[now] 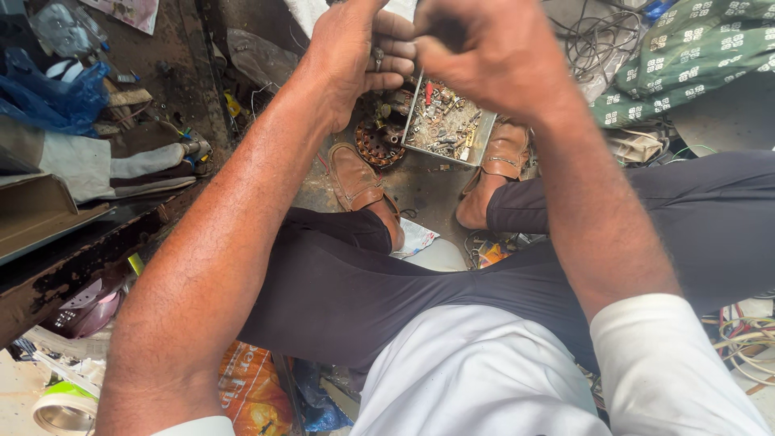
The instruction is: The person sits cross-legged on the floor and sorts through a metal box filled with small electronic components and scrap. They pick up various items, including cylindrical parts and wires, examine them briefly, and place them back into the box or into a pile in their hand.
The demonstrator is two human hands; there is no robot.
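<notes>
Both my hands are raised close together near the top of the head view. My left hand [355, 48] has its fingers curled, with a ring on one finger, and my right hand [484, 52] is closed in a fist against it. Something small and dark sits between them, mostly hidden by the fingers, so I cannot tell what it is. Below the hands, on the ground, lies a metal tray [483, 144] full of small screws and parts. Beside the tray lies a round copper-wound motor part [378, 145].
I sit with dark trousers and brown sandals [355, 179] on a dirty floor. A rusty metal bench edge [89, 250] runs along the left, with blue plastic [56, 101] and cloth on it. Tangled wires [597, 40] and green patterned fabric [694, 56] lie at top right.
</notes>
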